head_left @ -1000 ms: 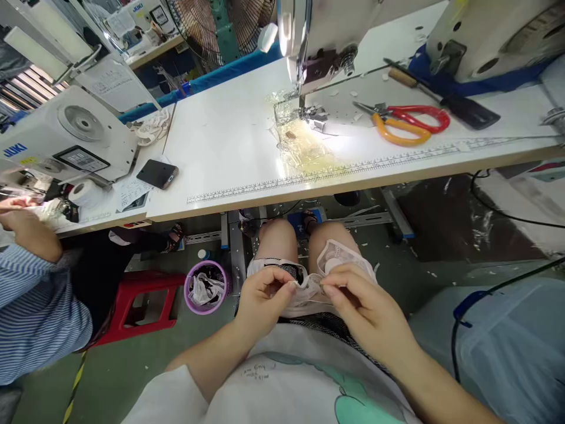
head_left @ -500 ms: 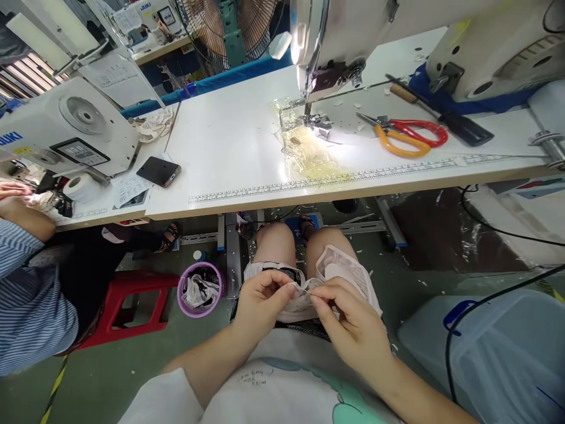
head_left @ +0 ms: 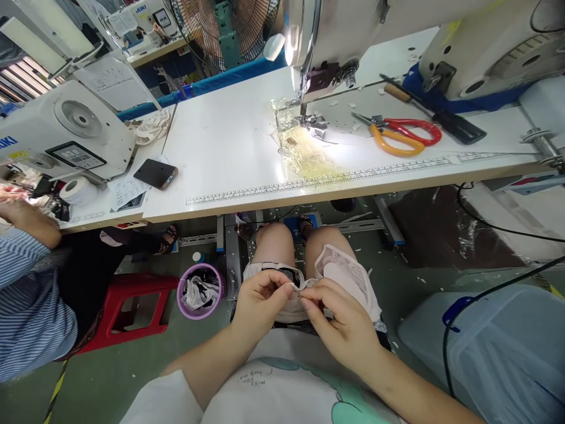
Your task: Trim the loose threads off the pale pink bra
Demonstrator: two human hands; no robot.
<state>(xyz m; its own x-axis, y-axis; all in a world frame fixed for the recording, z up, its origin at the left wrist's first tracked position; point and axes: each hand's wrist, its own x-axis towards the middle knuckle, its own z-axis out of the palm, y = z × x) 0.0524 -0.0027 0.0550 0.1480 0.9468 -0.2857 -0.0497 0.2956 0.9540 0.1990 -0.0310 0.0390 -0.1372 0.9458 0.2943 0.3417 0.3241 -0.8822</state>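
Our left hand point(head_left: 262, 300) and right hand point(head_left: 342, 318) are both pinching the white lacy fabric point(head_left: 346, 272), lap point(head_left: 276, 244) probably taking its weight.

I read this site remotely as a sewing workshop. Indicators: a lit sewing machine point(head_left: 348, 32) on the worktable point(head_left: 220, 141), a measuring scale point(head_left: 265, 191) along its front, a second machine point(head_left: 95, 126) at the adjoining station, a seated co-worker point(head_left: 33, 315), and a purple bin point(head_left: 181, 298) holding fabric pieces point(head_left: 199, 293).
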